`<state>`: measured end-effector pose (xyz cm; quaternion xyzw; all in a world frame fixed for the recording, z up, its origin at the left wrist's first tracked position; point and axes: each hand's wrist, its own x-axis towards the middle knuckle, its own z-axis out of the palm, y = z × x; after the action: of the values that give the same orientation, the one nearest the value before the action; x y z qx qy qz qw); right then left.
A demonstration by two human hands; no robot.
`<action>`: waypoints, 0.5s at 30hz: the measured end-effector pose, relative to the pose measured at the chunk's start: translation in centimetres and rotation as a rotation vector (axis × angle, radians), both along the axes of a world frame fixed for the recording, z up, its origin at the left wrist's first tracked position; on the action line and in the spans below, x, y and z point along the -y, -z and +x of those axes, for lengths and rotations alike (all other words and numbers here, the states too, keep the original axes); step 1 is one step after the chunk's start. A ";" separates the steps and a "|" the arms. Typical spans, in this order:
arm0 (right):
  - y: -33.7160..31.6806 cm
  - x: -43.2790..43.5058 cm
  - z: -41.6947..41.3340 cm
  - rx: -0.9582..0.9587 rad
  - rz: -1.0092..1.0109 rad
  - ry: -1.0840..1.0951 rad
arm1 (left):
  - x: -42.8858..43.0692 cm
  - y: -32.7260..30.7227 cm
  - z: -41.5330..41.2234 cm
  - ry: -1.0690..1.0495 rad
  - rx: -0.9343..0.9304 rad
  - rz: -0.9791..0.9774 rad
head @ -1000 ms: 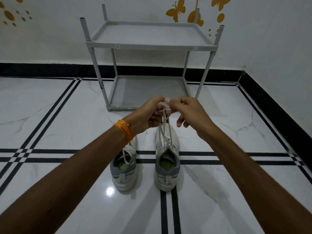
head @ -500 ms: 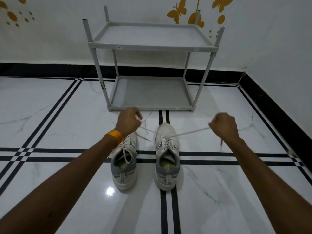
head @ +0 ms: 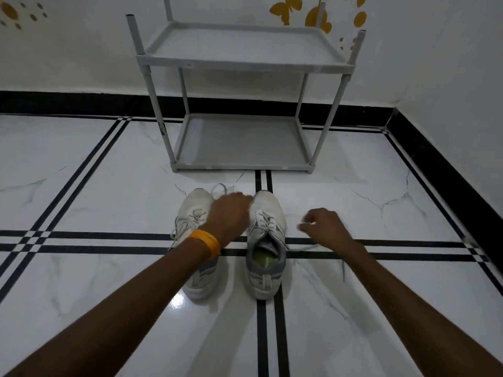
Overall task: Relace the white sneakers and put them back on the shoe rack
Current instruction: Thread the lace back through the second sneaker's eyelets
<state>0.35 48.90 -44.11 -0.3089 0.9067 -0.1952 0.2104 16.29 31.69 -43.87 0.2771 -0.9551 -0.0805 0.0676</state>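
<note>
Two white sneakers stand side by side on the floor, toes toward the rack. The left sneaker [head: 193, 210] is partly hidden by my left forearm. The right sneaker [head: 268, 240] shows a grey collar and a green insole. My left hand [head: 231, 213], an orange band at its wrist, hovers closed between the two toes, and a lace loop [head: 219, 187] sticks out beyond its knuckles. My right hand [head: 325, 225] is curled low to the right of the right sneaker. A lace end [head: 307, 247] runs from that shoe along the floor toward it. The grey two-tier shoe rack [head: 239, 167] stands just beyond, both shelves bare.
White marble floor with black stripe lines crossing under the shoes. A white wall with a black skirting runs behind the rack, and a second wall [head: 462, 104] closes in on the right. Orange butterfly stickers are on the back wall.
Both hands dropped from the raised, spread pull. My left hand moved right over the toes; my right hand came in and down toward the floor. The lace went slack.
</note>
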 end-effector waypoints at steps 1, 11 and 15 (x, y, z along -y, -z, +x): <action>-0.3 0.8 1.4 0.158 -0.042 -0.009 | -0.8 0.4 -0.5 0.055 -0.005 0.124; 0.7 2.0 4.5 0.172 -0.142 -0.049 | -2.2 3.3 0.5 0.085 0.030 0.287; 1.9 1.2 3.2 -0.141 -0.070 -0.151 | -1.2 3.0 1.2 0.194 0.035 0.126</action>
<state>3.53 47.69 -46.02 -0.3963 0.8862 -0.1880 0.1492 17.52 32.86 -46.84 0.1881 -0.9715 -0.1418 0.0253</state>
